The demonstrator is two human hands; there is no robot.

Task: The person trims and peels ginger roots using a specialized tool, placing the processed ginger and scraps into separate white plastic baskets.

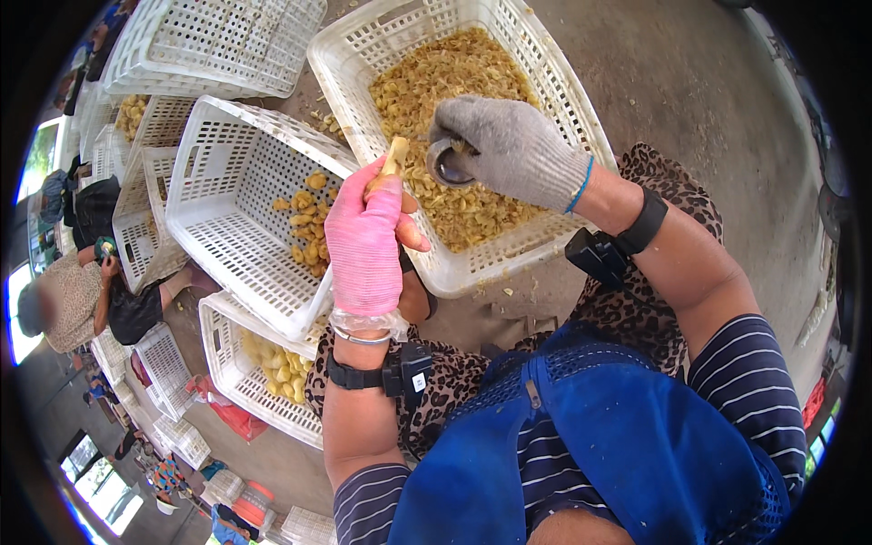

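Observation:
A pink glove with bare fingertips covers my left hand (pixel 368 238), which grips a piece of ginger root (pixel 394 158) pointing upward. Just to its right, my right hand (pixel 501 150) in a grey knit glove is closed around a tool with a rounded metal part (pixel 452 165); its exact kind is hard to tell. Both hands are over a large white plastic crate (pixel 470 272) filled with yellowish-brown peelings (pixel 456 75). Left of it, a tilted white crate (pixel 225 225) holds yellow ginger pieces (pixel 310 228).
A lower white crate (pixel 266 402) contains paler peeled pieces (pixel 283 368). Stacked white crates (pixel 211 48) stand at the upper left. Another person (pixel 75 300) sits at the far left near more crates. A red plastic bag (pixel 235 415) lies on the concrete floor (pixel 688 88).

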